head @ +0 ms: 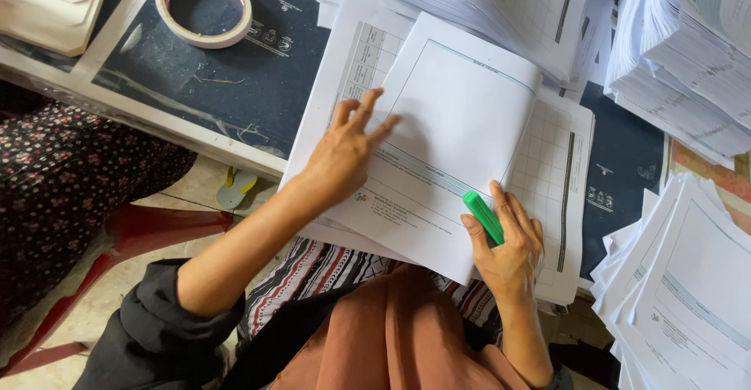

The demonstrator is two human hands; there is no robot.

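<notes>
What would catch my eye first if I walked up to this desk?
Probably the bright green marker in the right hand, low on a white booklet that the left hand presses flat. Paper stacks crowd the right; a tape roll lies top left.

Right hand grips green marker on paper.

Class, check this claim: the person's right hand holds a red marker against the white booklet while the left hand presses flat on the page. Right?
Not quite. The head view shows the marker in the right hand is green, not red. The left hand does press on the white booklet.
</notes>
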